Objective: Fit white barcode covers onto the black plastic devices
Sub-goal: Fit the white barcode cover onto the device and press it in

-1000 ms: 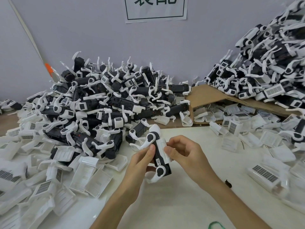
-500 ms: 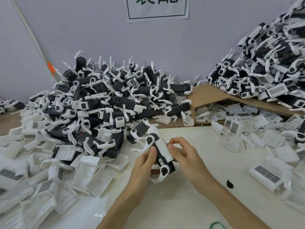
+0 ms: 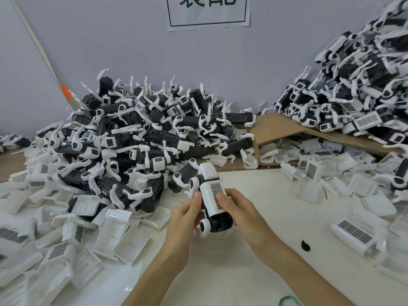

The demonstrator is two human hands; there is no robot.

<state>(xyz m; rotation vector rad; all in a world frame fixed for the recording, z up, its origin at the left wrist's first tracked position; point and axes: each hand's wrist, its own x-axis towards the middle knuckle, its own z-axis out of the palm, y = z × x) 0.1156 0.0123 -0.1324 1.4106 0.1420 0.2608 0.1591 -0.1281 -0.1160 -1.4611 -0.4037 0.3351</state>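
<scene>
You held the black device (image 3: 218, 223) in both hands above the counter (image 3: 276, 195). Its long axis ran away from you, with the far end leaning a little left. The white barcode cover (image 3: 212, 186) lay along its upper face, barcode up, and the device's dark near end showed past the cover's near edge.

Your left hand (image 3: 183, 219) gripped the device's left flank, thumb against the cover's left edge. Your right hand (image 3: 242, 214) gripped the right flank, thumb pressing on the barcode. The fingers (image 3: 221, 200) of both hands were clenched round the pair, so neither hand was nearer. I could not tell whether the cover had fully seated.

Close to the device's left lay the heap of uncovered devices (image 3: 143, 138) and the loose covers (image 3: 119, 235). To its right a stretch of bare counter left room to move.
</scene>
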